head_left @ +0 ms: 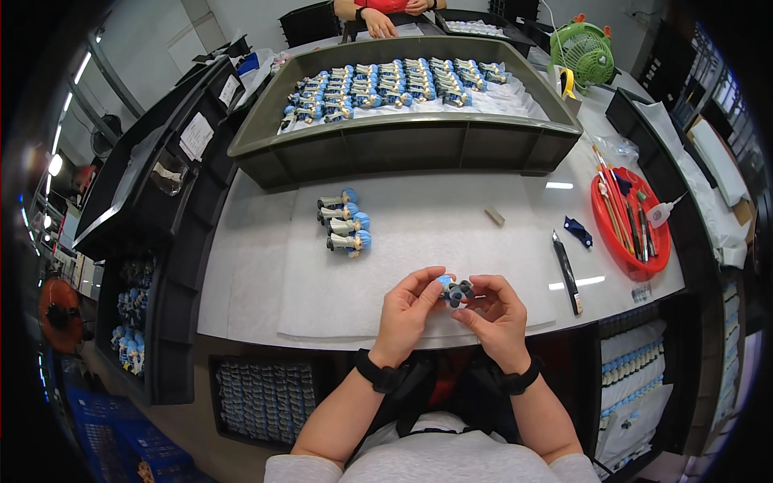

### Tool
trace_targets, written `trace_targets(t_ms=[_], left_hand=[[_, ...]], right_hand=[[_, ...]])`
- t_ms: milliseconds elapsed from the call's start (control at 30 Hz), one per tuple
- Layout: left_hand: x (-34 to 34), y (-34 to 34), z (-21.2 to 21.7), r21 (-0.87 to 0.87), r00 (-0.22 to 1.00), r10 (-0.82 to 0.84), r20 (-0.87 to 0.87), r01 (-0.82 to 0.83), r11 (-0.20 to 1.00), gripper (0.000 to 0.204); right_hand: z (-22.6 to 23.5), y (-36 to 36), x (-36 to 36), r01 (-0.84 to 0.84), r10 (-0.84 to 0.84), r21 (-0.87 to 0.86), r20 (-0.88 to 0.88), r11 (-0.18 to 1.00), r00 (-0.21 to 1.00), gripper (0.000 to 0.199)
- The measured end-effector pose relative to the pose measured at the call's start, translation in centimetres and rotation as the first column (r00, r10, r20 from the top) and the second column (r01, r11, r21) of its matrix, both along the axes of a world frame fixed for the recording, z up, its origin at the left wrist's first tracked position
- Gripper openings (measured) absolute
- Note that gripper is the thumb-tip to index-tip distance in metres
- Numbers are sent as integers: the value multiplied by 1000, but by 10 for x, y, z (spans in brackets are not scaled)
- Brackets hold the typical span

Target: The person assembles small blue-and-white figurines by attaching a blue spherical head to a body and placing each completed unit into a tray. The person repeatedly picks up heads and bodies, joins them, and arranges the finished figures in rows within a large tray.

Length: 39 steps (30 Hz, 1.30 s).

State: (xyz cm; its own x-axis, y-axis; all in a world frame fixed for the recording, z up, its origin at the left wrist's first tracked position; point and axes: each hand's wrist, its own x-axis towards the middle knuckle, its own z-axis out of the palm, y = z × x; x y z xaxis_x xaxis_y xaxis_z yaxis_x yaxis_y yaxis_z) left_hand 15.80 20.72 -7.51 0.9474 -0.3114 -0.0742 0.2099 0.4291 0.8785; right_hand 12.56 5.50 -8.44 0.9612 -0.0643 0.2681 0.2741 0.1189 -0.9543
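Note:
Between my two hands, just above the near edge of the table, is a small figurine (456, 294) with blue hair and dark feet. My left hand (411, 312) pinches it from the left with thumb and forefinger. From the other side, the fingers of my right hand (495, 318) close on it near the dark feet. Beyond my hands to the left, several similar blue-haired figurines (348, 224) lie on their sides in a short column on the white table covering (403, 233).
A deep grey tray (386, 141) with rows of figurines stands at the back. Right are a utility knife (567, 274), a small grey block (494, 216) and a red basket (605, 229) of brushes. A green fan (581, 55) and another person's hand (377, 24) are beyond. Black crates (173, 266) flank the table.

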Motion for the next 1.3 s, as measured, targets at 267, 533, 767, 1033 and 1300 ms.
trace_targets(t_ms=[267,533,767,1033,1300], left_hand=[[-2,-1,-2,-7,1000,15,20,-15,1000,27],[-5,5,-6,-130,982,91,165,-69,989,32],[-4,-3,-1,-68,978,63,199,-51,996,37],[10,24,-31,38,972,47,229,-57,998,35],[-8,-2,1,143,972,13,235,-48,989,20]], right_hand=[[-2,0,0,24,-24,-13,3,1000,1000,32],[14,5,-1,-30,47,95,-180,995,983,23],[3,-5,4,-48,45,-23,-89,999,995,23],[15,-101,-54,145,-141,341,-36,929,989,37],[-47,-283,-303,973,-977,-109,-99,201,191,36]])
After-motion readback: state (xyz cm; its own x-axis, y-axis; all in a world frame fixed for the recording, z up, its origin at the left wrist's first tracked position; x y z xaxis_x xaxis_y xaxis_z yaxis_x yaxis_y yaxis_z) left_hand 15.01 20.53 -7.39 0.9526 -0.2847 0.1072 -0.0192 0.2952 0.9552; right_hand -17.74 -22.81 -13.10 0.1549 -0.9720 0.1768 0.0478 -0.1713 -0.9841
